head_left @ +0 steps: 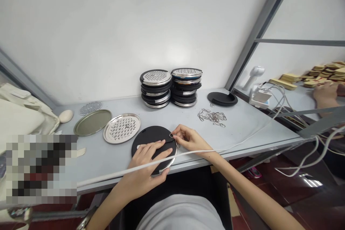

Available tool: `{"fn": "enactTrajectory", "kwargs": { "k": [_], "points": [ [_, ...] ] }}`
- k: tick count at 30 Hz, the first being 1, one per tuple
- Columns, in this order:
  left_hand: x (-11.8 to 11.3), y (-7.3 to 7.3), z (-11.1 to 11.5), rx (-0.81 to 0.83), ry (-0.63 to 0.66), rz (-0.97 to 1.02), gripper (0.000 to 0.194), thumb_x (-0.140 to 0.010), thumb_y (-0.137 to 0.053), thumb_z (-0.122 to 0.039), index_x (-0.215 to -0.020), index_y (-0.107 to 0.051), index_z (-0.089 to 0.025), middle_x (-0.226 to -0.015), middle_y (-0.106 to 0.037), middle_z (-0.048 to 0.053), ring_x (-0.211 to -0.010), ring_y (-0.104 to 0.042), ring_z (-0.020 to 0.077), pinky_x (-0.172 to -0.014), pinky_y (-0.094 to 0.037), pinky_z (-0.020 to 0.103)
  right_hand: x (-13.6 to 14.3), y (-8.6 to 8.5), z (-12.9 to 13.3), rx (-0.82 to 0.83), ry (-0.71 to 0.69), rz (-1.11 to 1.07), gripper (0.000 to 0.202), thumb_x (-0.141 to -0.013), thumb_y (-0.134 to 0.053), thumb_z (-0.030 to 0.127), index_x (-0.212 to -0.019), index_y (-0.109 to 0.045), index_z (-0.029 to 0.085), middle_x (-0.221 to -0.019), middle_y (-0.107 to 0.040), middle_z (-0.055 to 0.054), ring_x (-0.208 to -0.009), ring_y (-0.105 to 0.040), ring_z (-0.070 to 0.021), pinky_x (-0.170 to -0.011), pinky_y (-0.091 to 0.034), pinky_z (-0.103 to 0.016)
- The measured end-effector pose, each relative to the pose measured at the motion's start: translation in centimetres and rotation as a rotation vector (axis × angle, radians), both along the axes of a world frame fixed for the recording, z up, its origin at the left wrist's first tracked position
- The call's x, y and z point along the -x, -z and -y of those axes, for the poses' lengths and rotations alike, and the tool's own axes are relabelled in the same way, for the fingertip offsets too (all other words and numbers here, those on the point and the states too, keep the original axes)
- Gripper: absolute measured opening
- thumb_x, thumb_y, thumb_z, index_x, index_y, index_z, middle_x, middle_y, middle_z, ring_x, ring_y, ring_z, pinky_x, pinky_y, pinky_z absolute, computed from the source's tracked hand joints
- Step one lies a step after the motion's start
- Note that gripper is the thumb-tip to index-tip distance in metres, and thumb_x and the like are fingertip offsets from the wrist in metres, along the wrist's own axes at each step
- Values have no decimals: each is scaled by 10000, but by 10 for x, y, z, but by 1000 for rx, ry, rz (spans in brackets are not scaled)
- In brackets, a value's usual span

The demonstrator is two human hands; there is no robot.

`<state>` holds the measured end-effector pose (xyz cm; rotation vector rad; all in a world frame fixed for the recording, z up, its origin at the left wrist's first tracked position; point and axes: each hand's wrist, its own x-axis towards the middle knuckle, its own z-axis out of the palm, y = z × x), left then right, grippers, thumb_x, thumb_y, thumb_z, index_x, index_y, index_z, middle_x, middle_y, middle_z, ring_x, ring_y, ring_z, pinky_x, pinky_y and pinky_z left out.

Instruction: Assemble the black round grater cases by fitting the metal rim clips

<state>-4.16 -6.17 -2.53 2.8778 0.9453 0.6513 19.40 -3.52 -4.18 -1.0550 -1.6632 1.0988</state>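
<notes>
A round black grater case (151,134) with a shiny metal rim lies near the table's front edge. My left hand (147,161) presses on its top with fingers spread, thumb at the metal rim, holding it in place. At the case's right edge, my right hand (190,139) pinches a small metal ring (171,135) between thumb and fingertips. A short metal piece hangs along the rim beneath those fingers, partly hidden. Left of the case are a grater disc (122,128) with raised teeth and an olive-green round plate (93,122). Right of my hands lies a pile of metal clasps (212,116).
Two stacks of graters (156,88) (186,86) stand against the wall. A black round case (222,99) lies at the back right. A white cable (242,140) crosses in front of my hands. On the adjoining right table, another person's hand (326,95) is near yellow pieces (323,73).
</notes>
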Motion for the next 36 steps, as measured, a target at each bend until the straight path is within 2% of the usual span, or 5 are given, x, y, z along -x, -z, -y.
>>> {"fn": "enactTrajectory", "kwargs": {
  "k": [19,26,36],
  "points": [
    [-1,0,-1,-27,13,20,459,-867,-542,-260,-1325,-511,-275,-1370,-492,86,-1215,-474,284,-955,-406,447,0,-2,0,-20,40,63,284,-879,-561,457,-877,-581,174,-703,-556,7,-622,-475,-109,-580,-388,-235],
    [-2,0,0,-15,7,20,450,-872,-540,-263,-1321,-514,-276,-1374,-490,78,-1224,-470,275,-961,-402,437,0,-2,0,-14,37,39,277,-871,-578,452,-945,-574,185,-695,-547,20,-626,-484,-110,-594,-391,-234],
    [-1,0,-1,-30,7,28,460,-862,-553,-257,-1320,-516,-275,-1361,-503,84,-1214,-479,282,-958,-409,447,-1,-2,0,-26,96,92,311,-858,-590,473,-834,-624,165,-697,-589,-7,-614,-487,-112,-573,-383,-234]
  ]
}}
